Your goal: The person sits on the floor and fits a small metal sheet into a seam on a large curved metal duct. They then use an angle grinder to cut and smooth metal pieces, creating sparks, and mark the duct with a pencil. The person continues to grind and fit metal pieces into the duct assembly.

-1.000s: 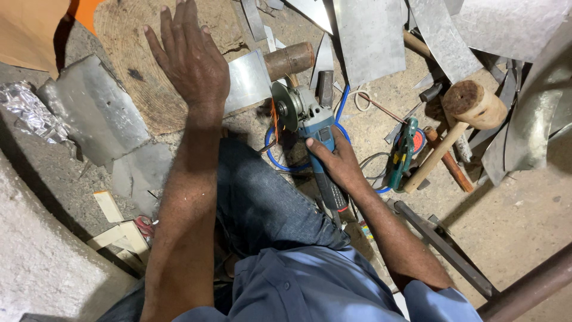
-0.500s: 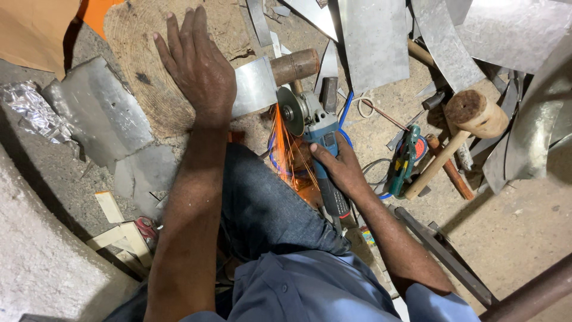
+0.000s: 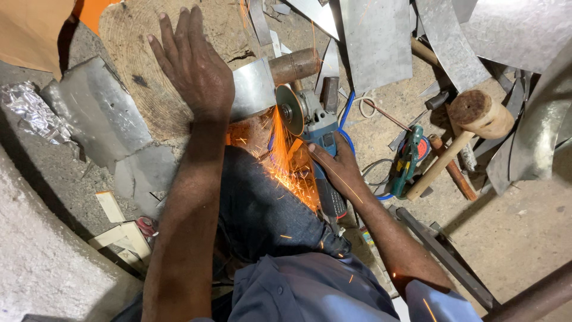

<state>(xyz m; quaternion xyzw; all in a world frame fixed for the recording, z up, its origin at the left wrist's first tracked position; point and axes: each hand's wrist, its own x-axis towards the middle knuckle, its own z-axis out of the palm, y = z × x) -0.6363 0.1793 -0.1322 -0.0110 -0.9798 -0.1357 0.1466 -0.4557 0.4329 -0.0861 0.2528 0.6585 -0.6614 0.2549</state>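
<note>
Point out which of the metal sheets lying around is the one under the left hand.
It is the small bent sheet on the wooden stump, pinned by the left hand, with the angle grinder's disc at its edge throwing sparks. The other sheets lie loose, untouched.

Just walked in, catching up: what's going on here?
A person is grinding sheet metal. The left hand presses a bent metal piece flat on a wooden stump. The right hand grips an angle grinder, its disc at the sheet's edge, with orange sparks spraying toward the person's lap. A wooden mallet lies nearby.
</note>
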